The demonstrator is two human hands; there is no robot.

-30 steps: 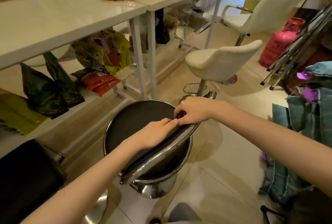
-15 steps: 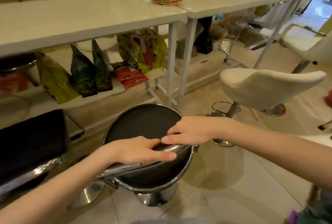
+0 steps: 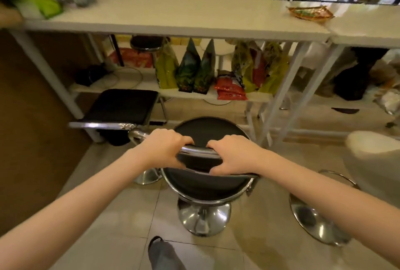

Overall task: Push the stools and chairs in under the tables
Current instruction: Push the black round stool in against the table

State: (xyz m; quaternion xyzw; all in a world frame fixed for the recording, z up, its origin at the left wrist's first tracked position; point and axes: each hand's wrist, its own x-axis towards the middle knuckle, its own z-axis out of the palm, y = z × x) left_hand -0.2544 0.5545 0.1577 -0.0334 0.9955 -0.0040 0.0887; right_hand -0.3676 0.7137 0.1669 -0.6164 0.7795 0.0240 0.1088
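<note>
Two hands, left hand (image 3: pixel 165 148), right hand (image 3: pixel 234 154), fingers (image 3: pixel 188 139) curled over black stool's (image 3: pixel 207 131) chrome backrest

So the round stool (image 3: pixel 207 133) has a black seat with a shiny chrome rim and base, and the square stool (image 3: pixel 122 105) next to it is black too. Table (image 3: pixel 173 20) is plain white. Underneath, the bags (image 3: pixel 186 70) are yellow-green and dark green-blue, plus red packets (image 3: pixel 230 92). The floor tiles (image 3: pixel 121 215) are beige, and the chair (image 3: pixel 376 157) on the right is cream.
</note>
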